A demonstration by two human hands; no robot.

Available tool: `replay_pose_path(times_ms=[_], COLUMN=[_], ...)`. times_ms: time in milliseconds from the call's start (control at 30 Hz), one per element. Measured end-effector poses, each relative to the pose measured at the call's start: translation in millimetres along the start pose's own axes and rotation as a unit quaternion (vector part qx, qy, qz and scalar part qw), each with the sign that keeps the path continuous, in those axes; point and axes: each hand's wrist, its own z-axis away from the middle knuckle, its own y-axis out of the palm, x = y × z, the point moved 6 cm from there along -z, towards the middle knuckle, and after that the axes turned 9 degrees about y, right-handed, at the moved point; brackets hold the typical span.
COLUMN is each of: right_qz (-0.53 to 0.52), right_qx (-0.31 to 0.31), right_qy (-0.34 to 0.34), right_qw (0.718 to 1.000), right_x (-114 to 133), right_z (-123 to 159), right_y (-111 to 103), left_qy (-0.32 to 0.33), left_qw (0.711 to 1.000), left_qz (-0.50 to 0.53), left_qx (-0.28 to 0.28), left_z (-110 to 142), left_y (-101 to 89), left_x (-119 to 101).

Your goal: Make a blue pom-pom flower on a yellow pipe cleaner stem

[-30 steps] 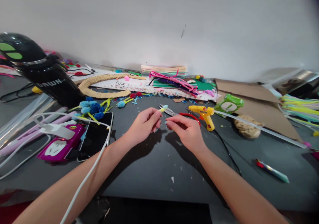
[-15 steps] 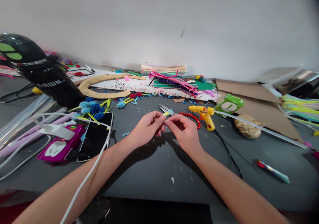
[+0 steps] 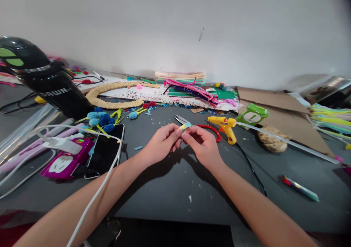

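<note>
My left hand pinches a short yellow and light-blue fuzzy pipe cleaner piece between thumb and fingers. Its blue end points up and to the right. Close beside it, my right hand has thumb and fingertips pressed together at the lower side of the piece; what lies between them is too small to make out. Just behind the hands lie scissors with red handles, blades pointing left and partly covered by my fingers. A yellow hot glue gun with a long clear glue stick rests to the right.
Left are a black bottle, a phone, a purple power bank with a white cable crossing my left forearm, and blue pom-pom flowers. Right are a lighter, green package and cardboard. Pipe cleaner bundles lie behind.
Both hands stay nearly in place, with only slight finger movement around the pipe cleaner piece. Everything else on the table looks the same.
</note>
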Motion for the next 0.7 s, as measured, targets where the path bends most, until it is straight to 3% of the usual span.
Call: replay_pose_path(times_ms=[233,433,700], right_qz=[-0.038,0.012,0.092], right_qx=[0.061,0.021,-0.018], right_qy=[0.015,0.003,-0.032], right_qw=[0.997,1.000,0.995], right_x=[-1,3,10], right_z=[-4,-2,1], right_y=[5,-5,-25], left_qy=[-0.020,-0.066,-0.074], left_qw=[0.998,0.989,0.992], left_qz=[0.052,0.134,0.095], left_qx=[0.018,0.000,-0.041], left_z=[0,0,0], left_y=[1.8,2.0,-3.9], left_x=[4,8,6])
